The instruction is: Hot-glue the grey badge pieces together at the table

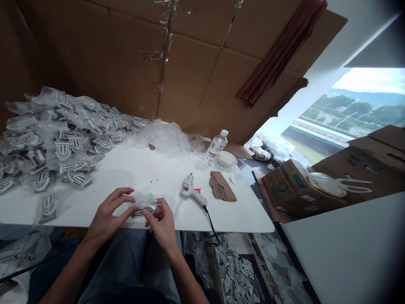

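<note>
At the table's front edge I have a small clear plastic bag (147, 197) with a flat grey-and-white piece inside. My right hand (163, 221) grips the bag's right side, thumb on the near face and fingers behind. On the left side, my left hand (109, 213) has its thumb and a fingertip at the bag's edge, with the other fingers raised and curved. To the right lies a white glue gun (192, 192) with its nozzle pointing away and a black cord over the edge. A single bagged piece (49, 204) rests at the left front.
A large heap of bagged grey-and-white pieces (72, 131) covers the table's left. Loose clear bags (167, 137), a water bottle (217, 147), a white bowl (227, 159) and brown cardboard pieces (221, 186) sit behind and right. Below right, a box holds unbagged pieces (236, 270).
</note>
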Motion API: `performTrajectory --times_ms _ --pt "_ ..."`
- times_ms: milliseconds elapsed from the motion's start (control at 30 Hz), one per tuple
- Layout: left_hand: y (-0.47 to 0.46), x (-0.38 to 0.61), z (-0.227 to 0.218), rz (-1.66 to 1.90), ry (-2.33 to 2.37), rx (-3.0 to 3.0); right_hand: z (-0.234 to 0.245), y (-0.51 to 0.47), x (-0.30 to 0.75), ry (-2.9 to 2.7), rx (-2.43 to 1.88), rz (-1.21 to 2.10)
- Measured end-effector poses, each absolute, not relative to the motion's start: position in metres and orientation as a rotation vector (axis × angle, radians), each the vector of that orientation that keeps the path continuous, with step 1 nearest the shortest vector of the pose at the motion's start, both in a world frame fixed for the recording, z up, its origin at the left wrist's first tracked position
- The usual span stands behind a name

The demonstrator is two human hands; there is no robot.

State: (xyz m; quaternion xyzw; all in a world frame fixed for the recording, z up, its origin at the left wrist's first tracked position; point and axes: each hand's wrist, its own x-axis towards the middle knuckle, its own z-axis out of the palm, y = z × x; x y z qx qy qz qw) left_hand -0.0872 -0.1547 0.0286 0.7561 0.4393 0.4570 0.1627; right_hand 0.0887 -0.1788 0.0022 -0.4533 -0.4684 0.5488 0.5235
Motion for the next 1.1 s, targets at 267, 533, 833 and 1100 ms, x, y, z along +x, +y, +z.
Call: performTrajectory --times_ms 267,533,833,1100 --pt "-0.164 -0.085 0.042 1.218 1.137 2.207 0.006 -0.178 0.097 -1.231 -1.121 1.173" --pt "-0.163 -0.08 0.042 1.069 1.186 1.835 0.019 -0.177 0.11 -1.389 -1.143 0.997" --pt "-0.147 -0.082 0.032 0.868 1.079 1.298 0.013 -0.178 0.109 -1.473 -1.104 1.011" --pt "-0.145 -0.077 0.021 0.849 0.972 1.203 0.012 -0.17 0.096 -1.311 -1.095 1.003"
